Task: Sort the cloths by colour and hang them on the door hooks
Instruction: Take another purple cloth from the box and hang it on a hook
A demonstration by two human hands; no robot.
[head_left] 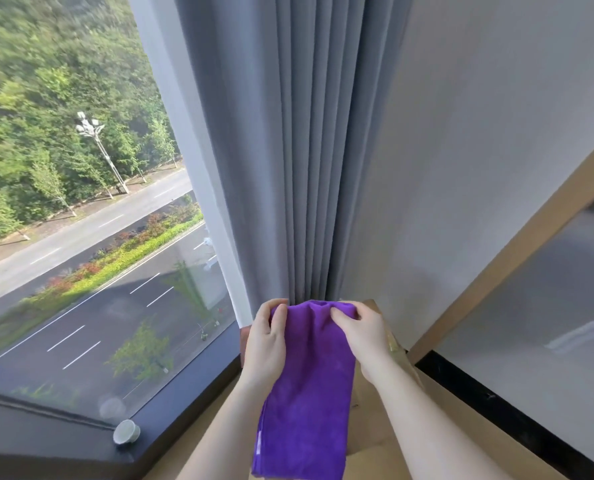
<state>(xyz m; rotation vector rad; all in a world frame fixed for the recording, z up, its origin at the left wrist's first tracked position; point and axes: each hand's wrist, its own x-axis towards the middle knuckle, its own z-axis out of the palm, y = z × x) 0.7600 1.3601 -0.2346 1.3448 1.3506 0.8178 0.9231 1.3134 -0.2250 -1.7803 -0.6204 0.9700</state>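
Both hands pinch purple cloth top edge: left hand fingers curled on left corner, right hand on right; keep edge taut, level; no hooks visible

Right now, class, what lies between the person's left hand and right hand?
The head view shows the top edge of the purple cloth spanning from left hand to right hand, each gripping one end; the rest hangs down.
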